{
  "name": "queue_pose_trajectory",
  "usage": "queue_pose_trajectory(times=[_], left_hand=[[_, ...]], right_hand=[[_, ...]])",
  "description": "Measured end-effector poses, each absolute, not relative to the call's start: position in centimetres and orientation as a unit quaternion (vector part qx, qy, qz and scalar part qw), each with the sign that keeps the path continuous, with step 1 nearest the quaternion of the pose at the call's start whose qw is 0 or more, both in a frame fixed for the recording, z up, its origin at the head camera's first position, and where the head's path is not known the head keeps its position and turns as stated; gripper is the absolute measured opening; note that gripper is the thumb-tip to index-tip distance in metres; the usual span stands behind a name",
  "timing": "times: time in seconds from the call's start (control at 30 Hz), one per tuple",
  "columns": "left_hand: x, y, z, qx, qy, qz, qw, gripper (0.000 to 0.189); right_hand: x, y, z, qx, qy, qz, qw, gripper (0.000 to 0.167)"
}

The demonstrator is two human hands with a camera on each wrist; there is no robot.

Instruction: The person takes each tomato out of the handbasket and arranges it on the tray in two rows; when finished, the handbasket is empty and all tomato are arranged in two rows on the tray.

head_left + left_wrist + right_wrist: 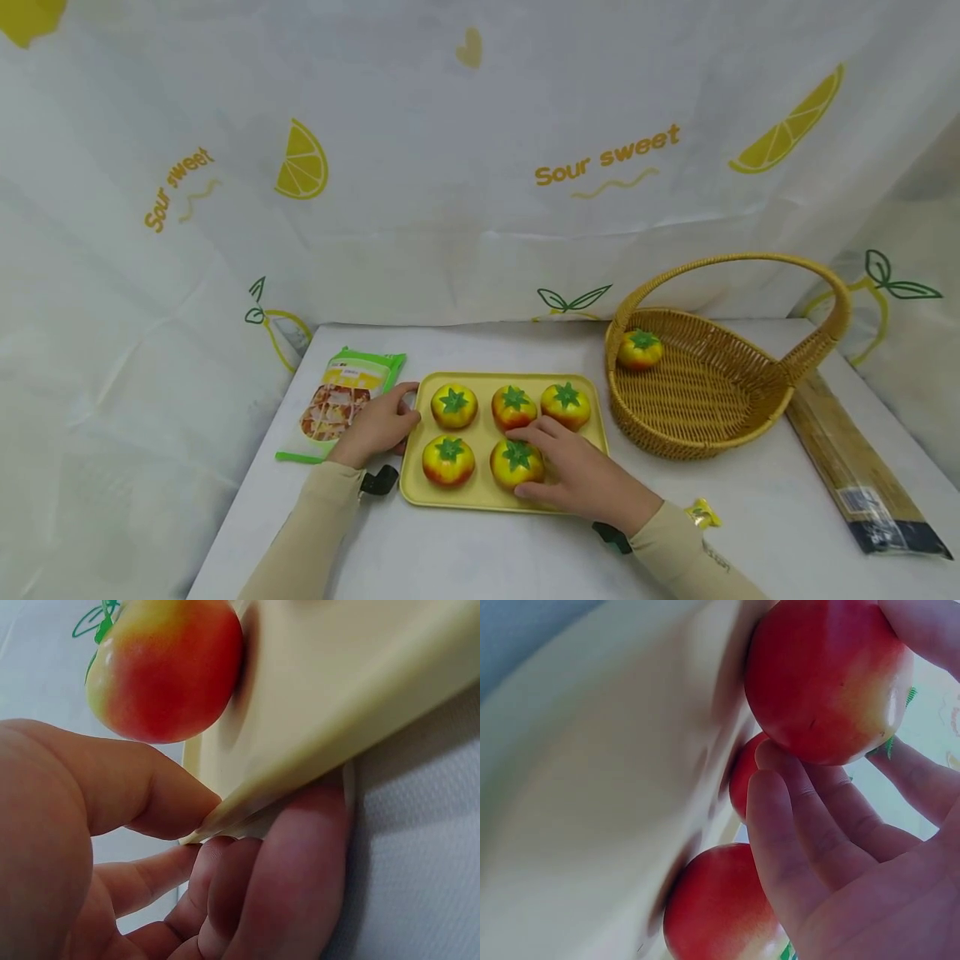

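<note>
A yellow tray (480,498) lies on the white table, carrying several yellow-red tomatoes with green star-shaped tops. At its left edge, my left hand (381,423) pinches the rim; in the left wrist view the thumb (161,791) is on top and fingers curl beneath. A tomato (169,671) sits close by on the tray. My right hand (581,471) has its thumb and fingers around the front middle tomato (508,468). The right wrist view has this tomato (825,679) between thumb and fingers, with another tomato (718,904) below it.
A wicker basket (690,446) with a tall handle stands at the right, one tomato (640,350) inside. A brown package (855,458) lies beyond it. A green-edged food bag (341,400) is left of the tray, and a small yellow wrapped item (702,513) lies near the right forearm.
</note>
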State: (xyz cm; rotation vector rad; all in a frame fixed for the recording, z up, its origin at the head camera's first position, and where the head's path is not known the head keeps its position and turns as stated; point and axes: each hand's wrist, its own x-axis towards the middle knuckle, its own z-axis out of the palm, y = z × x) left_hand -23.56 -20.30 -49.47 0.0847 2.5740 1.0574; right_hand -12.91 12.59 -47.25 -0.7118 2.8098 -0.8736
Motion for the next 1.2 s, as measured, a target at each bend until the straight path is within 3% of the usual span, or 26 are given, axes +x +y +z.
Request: queue_pose_trajectory(times=[0.93,1.2], left_hand=[[-23.5,-20.2,-49.4,0.026,0.912,0.371,0.175,0.058],[-23.3,-20.2,-49.3,0.027,0.911,0.373,0.177,0.058]], right_hand=[[-13.4,14.3,-45.7,-0.224,0.922,-0.309,0.071,0.065],[-13.8,16.9,-44.1,-0.209,0.922,-0.323,0.036,0.06]])
